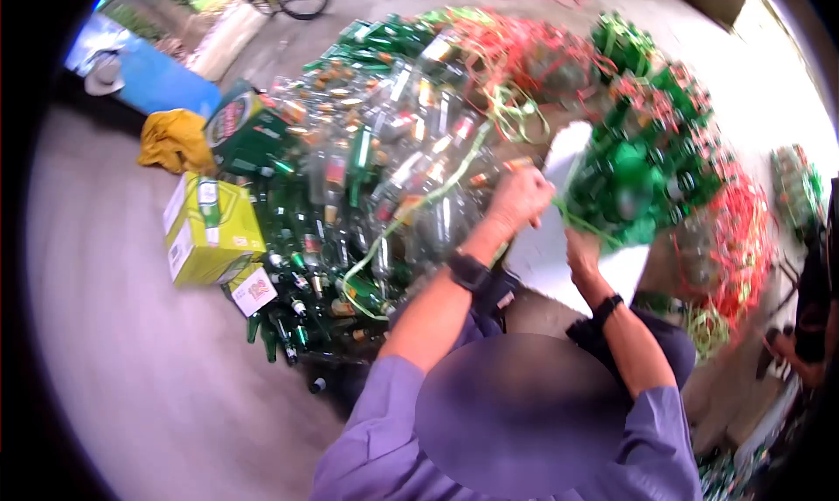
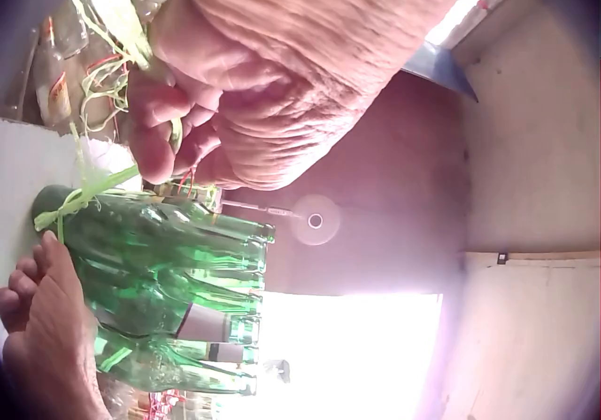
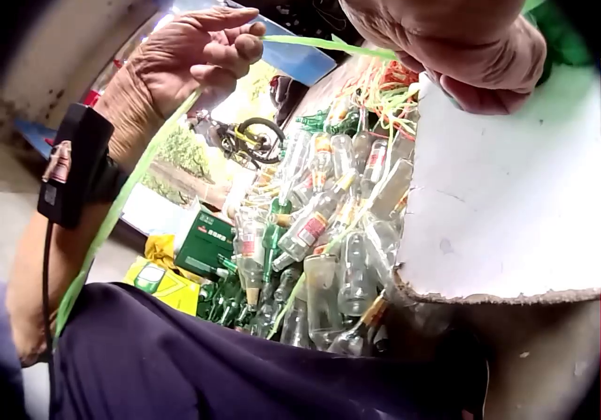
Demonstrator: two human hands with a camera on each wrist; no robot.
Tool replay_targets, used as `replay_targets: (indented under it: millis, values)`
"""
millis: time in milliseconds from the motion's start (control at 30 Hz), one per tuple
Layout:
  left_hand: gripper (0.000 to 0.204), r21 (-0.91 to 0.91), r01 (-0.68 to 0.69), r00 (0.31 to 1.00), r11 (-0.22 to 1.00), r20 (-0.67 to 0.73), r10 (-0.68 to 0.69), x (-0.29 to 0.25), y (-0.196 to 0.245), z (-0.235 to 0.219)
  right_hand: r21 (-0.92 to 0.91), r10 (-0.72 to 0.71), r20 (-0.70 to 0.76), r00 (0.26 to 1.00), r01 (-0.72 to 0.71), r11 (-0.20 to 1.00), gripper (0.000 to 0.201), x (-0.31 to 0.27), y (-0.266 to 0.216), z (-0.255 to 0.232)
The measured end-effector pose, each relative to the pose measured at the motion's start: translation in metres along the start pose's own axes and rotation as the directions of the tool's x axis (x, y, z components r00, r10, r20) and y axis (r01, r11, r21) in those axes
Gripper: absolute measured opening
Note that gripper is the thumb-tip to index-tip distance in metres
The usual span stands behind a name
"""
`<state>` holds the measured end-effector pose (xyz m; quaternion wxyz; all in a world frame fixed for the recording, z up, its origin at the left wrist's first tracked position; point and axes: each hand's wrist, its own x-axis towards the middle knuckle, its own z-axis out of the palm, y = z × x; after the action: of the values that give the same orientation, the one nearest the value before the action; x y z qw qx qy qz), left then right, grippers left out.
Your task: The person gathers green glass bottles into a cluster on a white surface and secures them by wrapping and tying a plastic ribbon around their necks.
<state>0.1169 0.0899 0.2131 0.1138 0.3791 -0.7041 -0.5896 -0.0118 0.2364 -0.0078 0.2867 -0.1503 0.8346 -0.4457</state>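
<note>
My left hand (image 1: pixel 523 195) grips a light green plastic strip (image 3: pixel 319 42), its fingers curled round it. A long tail of the strip hangs from that hand and trails over the glass bottles. A bundle of green glass bottles (image 2: pixel 160 260) stands necks up at the far right part of a white board (image 3: pixel 507 194), with the strip passing round its lower part. At the base of the bundle is my right hand (image 1: pixel 584 252), fingers curled and thumb at the strip, which runs taut between both hands.
Many loose clear bottles (image 1: pixel 446 212) and green bottles lie at the left. Yellow-green carton (image 1: pixel 214 230), dark green carton (image 1: pixel 249 129) and yellow cloth (image 1: pixel 175 141) stand beyond them. Bottle bundles tied with red strips (image 1: pixel 730 239) sit at the right. Another person's arm (image 1: pixel 800 361) shows at the right edge.
</note>
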Motion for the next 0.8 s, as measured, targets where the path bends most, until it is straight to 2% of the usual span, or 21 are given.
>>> replay_targets:
  millis: [67, 133, 200, 233, 267, 333, 367, 400, 433, 467, 533, 567, 600, 667, 700, 733, 767, 800]
  values:
    - [0.026, 0.013, -0.076, 0.997, 0.997, 0.032, 0.076, -0.005, 0.005, 0.002, 0.095, 0.012, -0.007, 1.000, -0.012, 0.995, 0.021, 0.008, 0.008, 0.007]
    - [0.026, 0.000, -0.088, 0.990, 0.996, 0.108, 0.088, -0.010, 0.008, 0.005, 0.320, 0.213, 0.175, 0.961, -0.260, 0.911, 0.025, -0.032, -0.063, -0.018]
    - [0.025, 0.014, -0.076, 0.976, 0.997, 0.204, 0.071, -0.012, 0.012, 0.008, 0.445, 0.234, 0.375, 0.897, -0.396, 0.803, 0.032, -0.048, -0.100, -0.025]
    - [0.024, 0.000, -0.078, 0.966, 0.997, 0.247, 0.075, -0.013, 0.013, 0.010, 0.472, 0.181, 0.464, 0.867, -0.415, 0.778, 0.034, -0.056, -0.115, -0.030]
    - [0.023, -0.015, -0.078, 0.952, 0.997, 0.294, 0.079, -0.015, 0.013, 0.014, 0.507, 0.180, 0.482, 0.857, -0.440, 0.741, 0.036, -0.055, -0.119, -0.029]
    - [0.021, -0.021, -0.057, 0.918, 0.998, 0.391, 0.061, -0.020, 0.016, 0.020, 0.642, 0.011, 0.507, 0.862, -0.386, 0.662, 0.032, -0.058, -0.131, -0.038]
    - [0.020, -0.002, -0.133, 0.917, 0.991, 0.380, 0.123, -0.020, 0.017, 0.021, 0.646, -0.009, 0.507, 0.862, -0.373, 0.666, 0.032, -0.059, -0.139, -0.046]
    - [0.019, 0.016, -0.203, 0.909, 0.979, 0.374, 0.183, -0.022, 0.019, 0.021, 0.629, -0.115, 0.606, 0.787, -0.386, 0.675, 0.029, -0.061, -0.146, -0.056]
    - [0.018, 0.023, -0.200, 0.883, 0.980, 0.438, 0.170, -0.024, 0.022, 0.020, 0.610, -0.214, 0.690, 0.691, -0.395, 0.687, 0.027, -0.061, -0.150, -0.063]
    - [0.018, 0.029, -0.195, 0.851, 0.980, 0.501, 0.155, -0.028, 0.027, 0.016, 0.614, -0.225, 0.686, 0.692, -0.384, 0.689, 0.027, -0.057, -0.153, -0.067]
    - [0.018, 0.056, -0.232, 0.845, 0.971, 0.505, 0.172, -0.034, 0.035, 0.011, 0.486, -0.131, 0.673, 0.728, -0.302, 0.820, 0.027, -0.053, -0.151, -0.079]
    - [0.018, 0.083, -0.260, 0.840, 0.962, 0.510, 0.183, -0.034, 0.039, 0.010, 0.507, -0.113, 0.591, 0.799, -0.258, 0.823, 0.024, -0.060, -0.156, -0.078]
    - [0.018, 0.080, -0.267, 0.835, 0.960, 0.517, 0.189, -0.034, 0.042, 0.010, 0.509, -0.113, 0.582, 0.805, -0.253, 0.822, 0.024, -0.065, -0.160, -0.081]
    - [0.018, 0.185, -0.286, 0.888, 0.940, 0.419, 0.187, -0.034, 0.046, 0.011, 0.358, -0.085, 0.459, 0.884, -0.096, 0.929, 0.020, -0.077, -0.175, -0.095]
    - [0.018, 0.122, -0.244, 0.907, 0.962, 0.381, 0.182, -0.035, 0.047, 0.011, 0.298, -0.124, 0.428, 0.895, -0.010, 0.955, 0.019, -0.082, -0.180, -0.102]
    - [0.018, 0.118, -0.246, 0.903, 0.962, 0.389, 0.183, -0.035, 0.048, 0.010, 0.299, -0.114, 0.333, 0.936, 0.010, 0.954, 0.020, -0.085, -0.182, -0.103]
    - [0.019, 0.314, -0.342, 0.926, 0.886, 0.276, 0.259, -0.034, 0.047, 0.009, 0.294, -0.129, 0.324, 0.937, 0.030, 0.955, 0.023, -0.088, -0.185, -0.106]
    - [0.021, 0.508, -0.394, 0.918, 0.766, 0.177, 0.355, -0.033, 0.047, 0.008, 0.292, -0.143, 0.314, 0.939, 0.048, 0.955, 0.025, -0.091, -0.189, -0.108]
